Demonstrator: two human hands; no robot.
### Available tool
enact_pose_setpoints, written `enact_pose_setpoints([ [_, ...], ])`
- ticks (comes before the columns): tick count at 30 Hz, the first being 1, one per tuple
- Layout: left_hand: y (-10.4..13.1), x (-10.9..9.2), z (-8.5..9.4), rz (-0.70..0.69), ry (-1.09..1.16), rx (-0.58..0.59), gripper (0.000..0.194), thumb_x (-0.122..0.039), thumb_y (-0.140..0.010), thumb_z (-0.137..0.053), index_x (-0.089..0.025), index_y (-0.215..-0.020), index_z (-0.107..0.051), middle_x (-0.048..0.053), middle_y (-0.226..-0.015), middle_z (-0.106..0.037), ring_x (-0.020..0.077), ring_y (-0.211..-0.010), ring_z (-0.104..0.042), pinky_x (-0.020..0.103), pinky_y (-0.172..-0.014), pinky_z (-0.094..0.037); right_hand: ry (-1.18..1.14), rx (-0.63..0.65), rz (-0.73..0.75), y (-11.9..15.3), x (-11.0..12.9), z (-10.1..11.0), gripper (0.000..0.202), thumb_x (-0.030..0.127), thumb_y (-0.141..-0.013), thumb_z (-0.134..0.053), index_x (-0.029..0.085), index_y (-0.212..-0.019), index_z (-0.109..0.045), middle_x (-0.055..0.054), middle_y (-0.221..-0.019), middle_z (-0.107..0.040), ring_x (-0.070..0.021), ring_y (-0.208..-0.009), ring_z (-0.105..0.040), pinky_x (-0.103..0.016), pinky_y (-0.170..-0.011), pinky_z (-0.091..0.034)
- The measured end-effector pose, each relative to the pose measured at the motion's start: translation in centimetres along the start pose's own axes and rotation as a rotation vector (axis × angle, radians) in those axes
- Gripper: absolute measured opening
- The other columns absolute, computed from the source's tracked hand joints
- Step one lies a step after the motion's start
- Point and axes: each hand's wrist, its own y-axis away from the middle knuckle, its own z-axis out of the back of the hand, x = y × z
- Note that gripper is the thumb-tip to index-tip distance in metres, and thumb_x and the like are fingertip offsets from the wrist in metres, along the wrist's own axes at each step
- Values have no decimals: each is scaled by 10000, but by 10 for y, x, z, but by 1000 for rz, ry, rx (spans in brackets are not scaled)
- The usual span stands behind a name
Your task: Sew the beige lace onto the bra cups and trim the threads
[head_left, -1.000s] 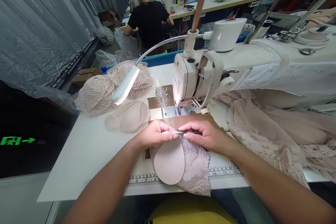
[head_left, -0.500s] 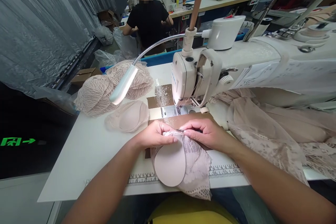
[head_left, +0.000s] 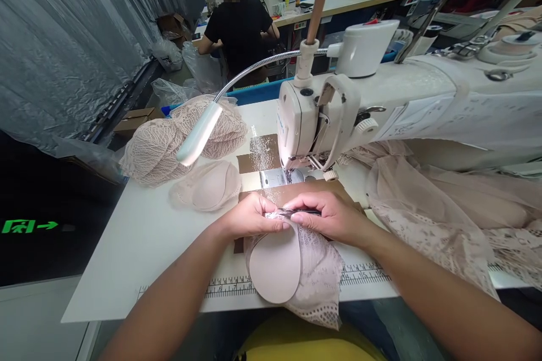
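Note:
My left hand (head_left: 248, 219) is closed on the upper edge of a beige lace piece (head_left: 319, 271), pinching it between thumb and fingers. A smooth oval foam bra cup (head_left: 275, 269) lies against the lace and hangs down over the table's front edge. In my right hand (head_left: 339, 217), fingers are closed round small dark metal thread snips (head_left: 312, 212). Their pointed tips reach to the lace edge beside my left thumb; whether they touch the fabric I cannot tell. Just beyond both hands stands the sewing machine head (head_left: 298, 124) with its needle plate (head_left: 273, 179).
More lace cups (head_left: 156, 149) are piled at the back left, with a single sheer-covered cup (head_left: 209, 187) nearer. A lamp (head_left: 199, 134) bends over them. Beige mesh and lace fabric (head_left: 427, 203) lies right. A ruler strip (head_left: 228, 286) runs along the front. A co-worker (head_left: 237, 34) sits beyond.
The snips show more between my right fingers, and their tips have moved left along the lace edge. The right hand has shifted slightly left; the cup hangs a touch lower.

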Motion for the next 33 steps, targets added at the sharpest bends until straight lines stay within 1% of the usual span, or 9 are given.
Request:
enact_pose_setpoints([
  [6, 0, -1, -1, 24, -27, 5, 435, -457, -654, -744, -124, -541, -490, -57, -522, -301, 45, -485, -227, 223, -439, -148, 31, 43, 6, -1, 3, 1, 239, 370, -856, -562, 224, -976, -706, -24, -913, -709, -173, -800, -630, -289, -713, -484],
  [13, 1, 1, -1, 33, -52, 1, 427, -458, -672, -730, -128, -543, -492, -65, -510, -298, 43, -473, -215, 218, -430, -147, 40, 17, -32, -1, 8, -1, 225, 356, -863, -545, 222, -928, -713, -27, -905, -711, -179, -810, -635, -288, -701, -487],
  [17, -1, 3, -4, 34, -59, -29, 389, -449, -694, -715, -119, -583, -542, -67, -505, -327, 42, -466, -229, 205, -426, -170, 30, -113, -42, -1, 7, -1, 215, 347, -861, -536, 196, -855, -688, -35, -837, -692, -171, -773, -629, -284, -679, -481],
  [20, -3, 2, -5, 0, -63, -35, 363, -442, -714, -698, -103, -641, -590, -59, -527, -363, 44, -478, -256, 193, -435, -210, -95, -176, -79, -3, 5, -6, 287, 382, -816, -593, 186, -1024, -628, -34, -856, -661, -160, -756, -619, -276, -654, -484],
  [22, -1, -1, -2, -41, -104, 11, 325, -413, -724, -695, -94, -750, -640, -40, -583, -431, 53, -511, -314, 187, -463, -262, -127, -119, -129, -4, 5, -9, 476, 396, -753, -665, 202, -1174, -559, -22, -875, -645, -158, -750, -609, -278, -648, -482],
  [23, 2, -3, 1, -52, -142, 42, 314, -390, -720, -700, -95, -818, -653, -27, -627, -472, 61, -538, -355, 186, -483, -290, -98, -81, -144, -4, 5, -10, 479, 385, -742, -673, 210, -1174, -565, -14, -862, -641, -155, -738, -600, -279, -644, -473],
  [26, 15, -10, 14, -45, -270, 80, 346, -302, -713, -701, -119, -996, -627, 7, -777, -552, 97, -638, -462, 195, -549, -363, 86, -24, -155, -3, 5, -8, 172, 317, -794, -582, 193, -881, -663, -2, -751, -625, -149, -677, -553, -274, -601, -413],
  [28, 24, -13, 22, -67, -318, 35, 344, -250, -729, -669, -128, -1044, -600, 13, -816, -554, 109, -680, -477, 205, -590, -380, 155, -18, -150, -2, 5, -5, 165, 282, -809, -523, 180, -726, -622, 0, -691, -594, -145, -645, -526, -269, -575, -381],
  [33, 26, -10, 20, -138, -408, -59, 380, -181, -747, -613, -147, -1123, -573, -19, -745, -490, 107, -661, -436, 215, -607, -369, 77, -53, -111, -4, 6, -5, 183, 353, -776, -586, 187, -851, -605, -11, -815, -607, -154, -716, -543, -266, -617, -400],
])
